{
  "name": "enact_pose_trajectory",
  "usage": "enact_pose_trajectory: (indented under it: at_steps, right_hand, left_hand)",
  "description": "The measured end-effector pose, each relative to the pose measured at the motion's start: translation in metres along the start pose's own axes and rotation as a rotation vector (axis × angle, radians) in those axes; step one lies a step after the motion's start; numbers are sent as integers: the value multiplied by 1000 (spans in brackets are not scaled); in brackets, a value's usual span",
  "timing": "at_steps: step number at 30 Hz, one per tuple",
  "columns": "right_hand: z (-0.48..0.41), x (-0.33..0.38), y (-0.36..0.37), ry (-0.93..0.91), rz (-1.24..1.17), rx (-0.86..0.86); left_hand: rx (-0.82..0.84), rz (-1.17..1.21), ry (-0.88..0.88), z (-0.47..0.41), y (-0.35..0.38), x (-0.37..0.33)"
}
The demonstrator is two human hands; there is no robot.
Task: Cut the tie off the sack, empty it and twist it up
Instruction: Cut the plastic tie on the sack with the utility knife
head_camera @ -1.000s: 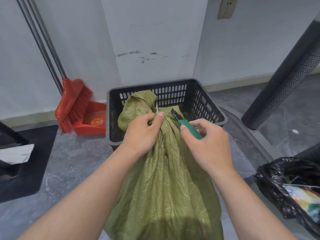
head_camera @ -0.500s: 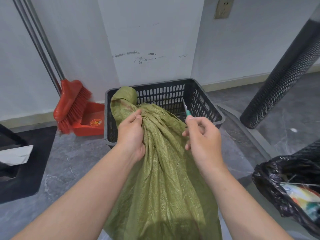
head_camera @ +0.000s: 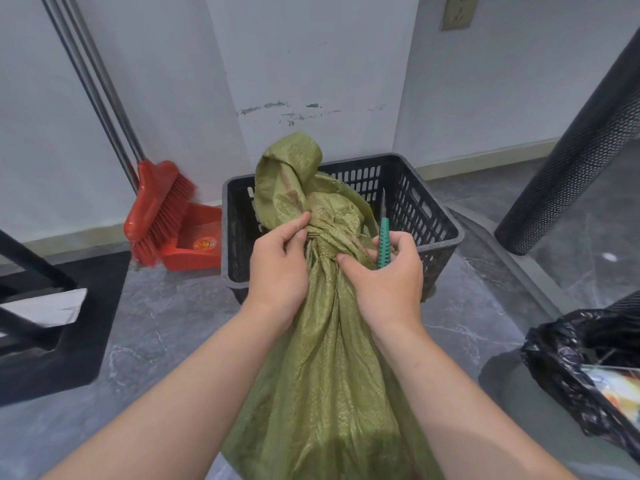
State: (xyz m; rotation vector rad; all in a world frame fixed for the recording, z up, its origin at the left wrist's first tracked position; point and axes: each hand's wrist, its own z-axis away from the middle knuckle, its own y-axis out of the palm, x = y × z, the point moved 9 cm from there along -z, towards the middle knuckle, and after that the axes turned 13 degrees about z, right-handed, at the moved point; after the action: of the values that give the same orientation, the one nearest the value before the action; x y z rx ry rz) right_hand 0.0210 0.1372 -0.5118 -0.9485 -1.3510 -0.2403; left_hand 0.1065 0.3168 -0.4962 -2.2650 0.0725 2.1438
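Before the black crate: one green woven sack, upright, full, neck bunched and twisted, no tie visible; left hand pinching the neck folds; right hand closed on a green-handled cutter, blade up, thumb pressed to the cloth. Judged: tie cut or nearly so; emptying and twisting remain. Nearby: red broom and dustpan left; black rubbish bag right; crate rim touching the sack, no other obstruction.

An olive-green woven sack fronts a black slotted crate, a green-handled cutter at its three o'clock, a red broom and dustpan at nine, on grey marbled floor.
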Motion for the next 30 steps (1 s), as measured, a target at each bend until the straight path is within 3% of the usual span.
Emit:
enact_pose_trajectory:
  at_steps: [3, 5, 9, 11, 14, 16, 18, 23, 30]
  right_hand:
    - [2, 3, 1, -18, -39, -13]
    - [4, 5, 1, -27, -69, -13]
    - [2, 5, -3, -45, -144, -42]
    - [0, 3, -7, -39, -174, -65]
    - [-2, 2, -9, -43, -175, -73]
    - [-4, 2, -6, -54, -163, -44]
    - [-4, 2, -2, -51, -146, -14]
    - [-5, 0, 3, 30, -115, -11]
    - [-10, 2, -2, 175, -222, 38]
  left_hand:
    - [-223, -302, 191, 8, -17, -16]
    - [-296, -348, 221, 10, -23, -17]
    - [-304, -318, 86, 3, -35, 6]
    - [-369, -316, -98, -4, -55, 32]
    - [-498, -24, -359, -11, -83, 64]
    - [-557, 87, -330, -17, -96, 57]
    - [-604, 156, -191, -22, -106, 33]
    - [-503, 383, 129, -27, -101, -27]
    - [-310, 596, 116, -16, -63, -44]
